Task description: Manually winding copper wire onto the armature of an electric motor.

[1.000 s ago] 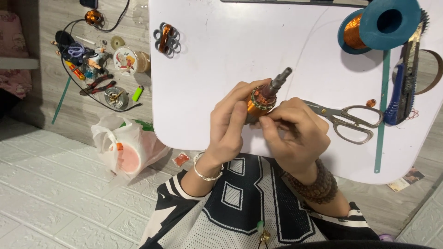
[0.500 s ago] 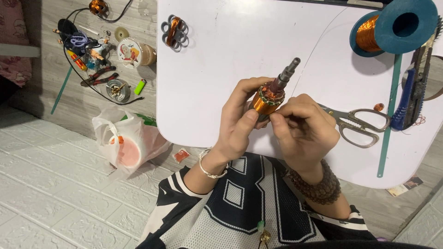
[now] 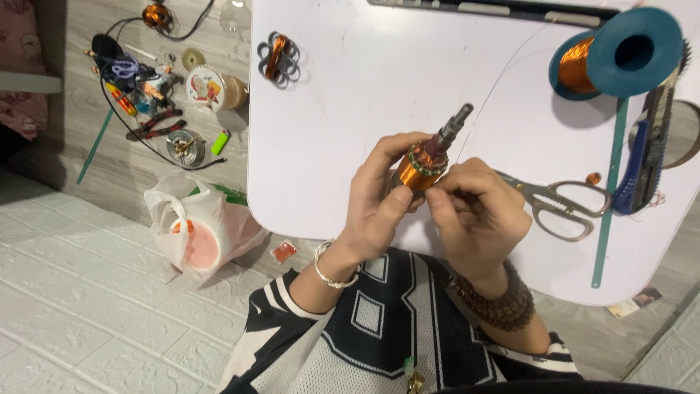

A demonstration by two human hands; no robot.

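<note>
My left hand (image 3: pixel 375 201) grips a small motor rotor (image 3: pixel 423 164) wound with copper wire, its steel shaft pointing up and to the right. My right hand (image 3: pixel 477 211) pinches at the rotor's green-ringed end with fingertips closed on it. A thin copper wire (image 3: pixel 503 69) runs from the rotor across the white table (image 3: pixel 350 95) to a blue spool of copper wire (image 3: pixel 620 55) at the upper right.
Scissors (image 3: pixel 561 204) lie just right of my right hand, beside a teal strip (image 3: pixel 609 197) and a blue utility knife (image 3: pixel 642 160). A small coil in a metal holder (image 3: pixel 277 58) sits upper left. Tools (image 3: pixel 157 128) and a plastic bag (image 3: pixel 193 226) lie on the floor.
Both hands and the rotor have held their pose; the view shifted slightly, moving the table rightward in frame. My right fingers stay working at the rotor's end.
</note>
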